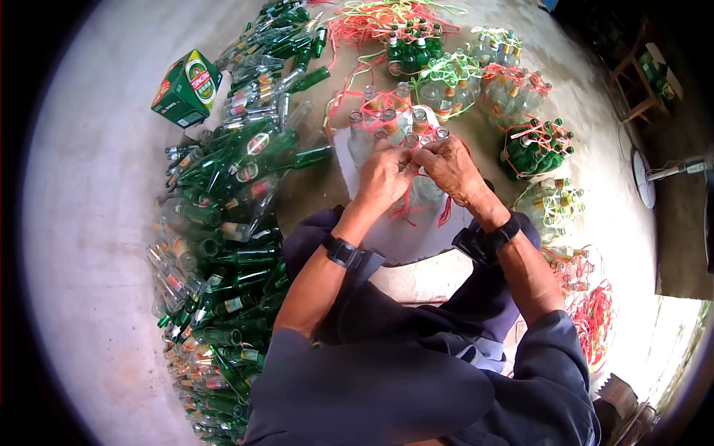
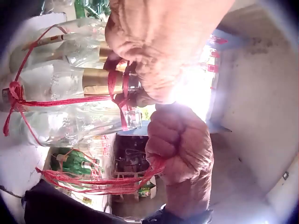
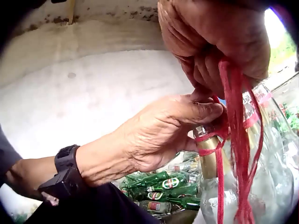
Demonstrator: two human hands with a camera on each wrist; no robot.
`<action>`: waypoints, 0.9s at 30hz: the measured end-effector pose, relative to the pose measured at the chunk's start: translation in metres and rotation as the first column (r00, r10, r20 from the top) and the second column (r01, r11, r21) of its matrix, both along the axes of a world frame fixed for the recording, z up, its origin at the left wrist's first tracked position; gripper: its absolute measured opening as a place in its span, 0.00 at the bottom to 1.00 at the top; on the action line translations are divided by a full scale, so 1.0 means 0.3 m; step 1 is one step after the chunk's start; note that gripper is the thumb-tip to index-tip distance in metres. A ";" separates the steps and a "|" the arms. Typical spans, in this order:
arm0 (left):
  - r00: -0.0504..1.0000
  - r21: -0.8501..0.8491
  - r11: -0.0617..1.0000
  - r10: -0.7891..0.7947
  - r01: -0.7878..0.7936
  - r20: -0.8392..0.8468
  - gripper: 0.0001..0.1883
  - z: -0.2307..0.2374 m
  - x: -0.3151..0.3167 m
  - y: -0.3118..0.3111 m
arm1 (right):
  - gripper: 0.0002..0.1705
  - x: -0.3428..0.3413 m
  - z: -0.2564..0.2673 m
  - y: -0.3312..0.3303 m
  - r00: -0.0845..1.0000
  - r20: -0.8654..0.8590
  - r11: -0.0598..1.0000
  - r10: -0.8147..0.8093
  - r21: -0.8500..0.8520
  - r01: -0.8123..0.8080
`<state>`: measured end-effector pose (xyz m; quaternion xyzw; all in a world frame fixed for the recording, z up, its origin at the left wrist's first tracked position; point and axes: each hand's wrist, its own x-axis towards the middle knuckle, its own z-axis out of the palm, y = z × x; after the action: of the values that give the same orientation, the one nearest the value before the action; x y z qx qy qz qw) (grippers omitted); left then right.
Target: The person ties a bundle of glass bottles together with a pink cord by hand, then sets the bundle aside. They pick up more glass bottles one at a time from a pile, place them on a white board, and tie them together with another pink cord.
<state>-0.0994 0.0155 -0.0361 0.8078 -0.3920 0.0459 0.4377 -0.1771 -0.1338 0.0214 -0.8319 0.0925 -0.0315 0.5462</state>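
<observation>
In the head view, a cluster of clear glass bottles (image 1: pixel 362 141) stands in front of the person, bound at the necks with red string (image 1: pixel 405 201). The left hand (image 1: pixel 385 178) pinches the string at the mouth of one bottle; its thumb (image 3: pixel 205 111) lies over that bottle's top in the right wrist view. Gold foil (image 3: pixel 210 161) covers the neck there. Right beside it, the right hand (image 1: pixel 450 171) grips red string in curled fingers, and loose strands (image 2: pixel 103 183) hang from its fist in the left wrist view. The pinched string end is hidden between the hands.
Many loose green and clear bottles (image 1: pixel 245 260) lie heaped on the left, beside a green beer carton (image 1: pixel 187 88). Tied bundles, including green bottles (image 1: pixel 537 149), line the right. A string pile (image 1: pixel 387 21) lies at the back, and a fan (image 1: pixel 644 178) stands far right.
</observation>
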 end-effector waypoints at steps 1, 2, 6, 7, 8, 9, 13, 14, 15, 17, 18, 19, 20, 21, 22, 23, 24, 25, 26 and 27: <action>1.000 0.020 1.000 0.006 -0.006 0.017 0.09 0.004 -0.004 -0.004 | 0.18 0.002 0.004 0.005 1.000 -0.002 1.000 -0.001 -0.001 0.001; 1.000 0.017 1.000 0.005 -0.006 0.017 0.09 0.009 -0.005 -0.008 | 0.18 0.006 0.009 0.009 0.999 0.047 1.000 0.021 -0.006 -0.020; 0.993 0.012 0.999 0.036 -0.038 0.115 0.05 0.018 -0.016 -0.013 | 0.17 0.009 -0.029 0.022 0.981 0.188 0.998 0.051 -0.031 -0.046; 0.991 0.034 0.998 0.049 -0.053 0.124 0.06 0.021 -0.017 -0.014 | 0.17 0.011 -0.067 0.020 0.981 0.189 0.998 0.049 -0.033 -0.044; 0.991 0.031 0.998 0.047 -0.051 0.124 0.06 0.021 -0.018 -0.018 | 0.17 0.011 -0.118 0.017 0.965 0.261 0.997 0.034 -0.073 -0.016; 0.990 0.063 0.995 0.067 -0.075 0.122 0.07 0.020 -0.020 -0.023 | 0.17 0.006 -0.144 0.017 0.943 0.331 0.994 0.023 -0.111 0.015; 0.984 0.092 0.988 0.108 -0.121 0.139 0.07 0.024 -0.025 -0.026 | 0.18 -0.106 -0.094 0.072 0.957 -0.073 0.912 -0.280 0.292 0.289; 0.985 0.092 0.988 0.108 -0.122 0.138 0.07 0.019 -0.022 -0.026 | 0.18 -0.123 -0.127 0.082 0.957 -0.074 0.912 -0.280 0.292 0.289; 0.986 0.092 0.990 0.092 -0.105 0.140 0.07 0.009 -0.015 -0.027 | 0.18 -0.141 -0.158 0.092 0.955 -0.017 0.922 -0.298 0.256 0.292; 0.987 0.092 0.992 0.073 -0.087 0.145 0.07 0.002 -0.007 -0.032 | 0.19 -0.178 -0.203 0.113 0.947 0.056 0.933 -0.318 0.197 0.301; 0.985 0.100 0.991 0.073 -0.089 0.153 0.07 -0.001 -0.007 -0.033 | 0.18 -0.183 -0.230 0.128 0.935 0.035 0.920 -0.352 0.198 0.339; 0.984 0.110 0.990 0.073 -0.091 0.161 0.07 -0.004 -0.010 -0.033 | 0.18 -0.184 -0.259 0.135 0.930 0.005 0.905 -0.368 0.231 0.357; 0.985 0.113 0.990 0.068 -0.087 0.162 0.07 -0.007 -0.008 -0.033 | 0.18 -0.183 -0.284 0.140 0.923 -0.025 0.889 -0.383 0.263 0.376; 0.985 0.120 0.989 0.071 -0.090 0.160 0.07 -0.008 -0.005 -0.033 | 0.18 -0.175 -0.299 0.143 0.922 -0.025 0.886 -0.388 0.267 0.380; 0.985 0.127 0.987 0.073 -0.094 0.158 0.07 -0.009 -0.003 -0.034 | 0.19 -0.165 -0.313 0.145 0.910 -0.100 0.849 -0.403 0.331 0.412; 0.985 0.132 0.987 0.067 -0.088 0.159 0.07 -0.011 -0.003 -0.034 | 0.19 -0.156 -0.324 0.147 0.894 -0.176 0.805 -0.411 0.391 0.447; 0.988 0.164 0.981 0.084 -0.105 0.131 0.07 -0.005 -0.005 -0.034 | 0.19 -0.148 -0.329 0.151 0.892 -0.177 0.800 -0.416 0.395 0.452; 0.989 0.195 0.973 0.102 -0.121 0.104 0.07 0.002 -0.005 -0.036 | 0.20 -0.137 -0.331 0.155 0.886 -0.210 0.763 -0.414 0.451 0.464; 0.990 0.198 0.973 0.098 -0.117 0.106 0.07 0.009 -0.005 -0.037 | 0.21 -0.127 -0.331 0.157 0.880 -0.243 0.723 -0.408 0.504 0.474; 0.989 0.211 0.971 0.093 -0.115 0.112 0.07 0.012 -0.007 -0.037 | 0.23 -0.122 -0.320 0.158 0.889 -0.252 0.704 -0.381 0.544 0.456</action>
<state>-0.1013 0.0043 -0.0324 0.8667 -0.3736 0.0667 0.3237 -0.2138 -0.0863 -0.0745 -0.5778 0.3169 -0.0744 0.7485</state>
